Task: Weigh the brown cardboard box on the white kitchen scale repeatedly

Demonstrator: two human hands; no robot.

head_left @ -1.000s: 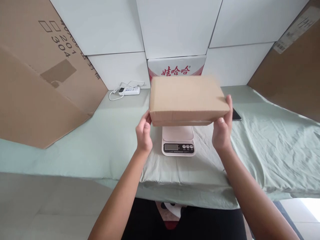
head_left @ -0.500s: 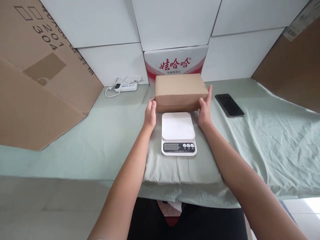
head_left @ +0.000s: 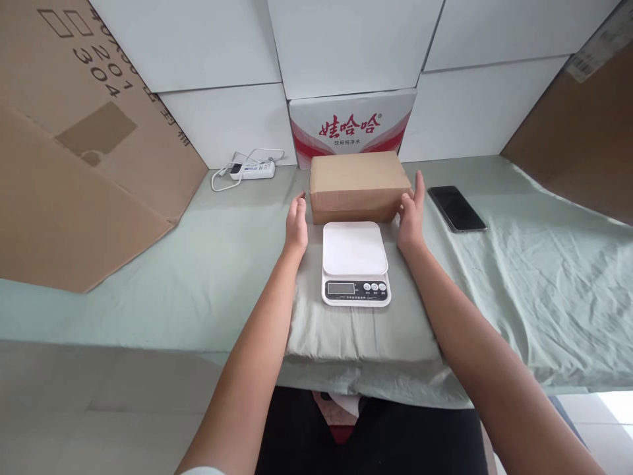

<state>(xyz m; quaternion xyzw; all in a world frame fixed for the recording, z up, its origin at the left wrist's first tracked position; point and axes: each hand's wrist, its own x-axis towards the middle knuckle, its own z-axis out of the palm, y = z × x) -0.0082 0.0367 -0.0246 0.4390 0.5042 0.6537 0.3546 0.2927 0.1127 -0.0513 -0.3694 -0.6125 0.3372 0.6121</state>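
A brown box (head_left: 360, 190) sits near the back edge of the surface, a table spread with green cloth (head_left: 227, 264), about halfway along what shows of that edge. The person's left hand (head_left: 297, 224) stands just beside the box's left end, a narrow gap between them, its fingers spread from the thumb and holding nothing. The right hand (head_left: 411, 221) is at the box's front right corner, one finger pointing up and the thumb turned inward; it is spread rather than gripping (whether the thumb brushes the cardboard, one cannot tell). In front of the box, toward the front edge of the surface, lies a white kitchen scale (head_left: 356, 264), its plate bare and its buttons facing that edge. A dark phone (head_left: 457, 209) lies to the right of the right hand, while a small white gadget (head_left: 253, 170) rests by the back edge, left of the box. Behind the box stands a red-and-white carton (head_left: 353, 125).
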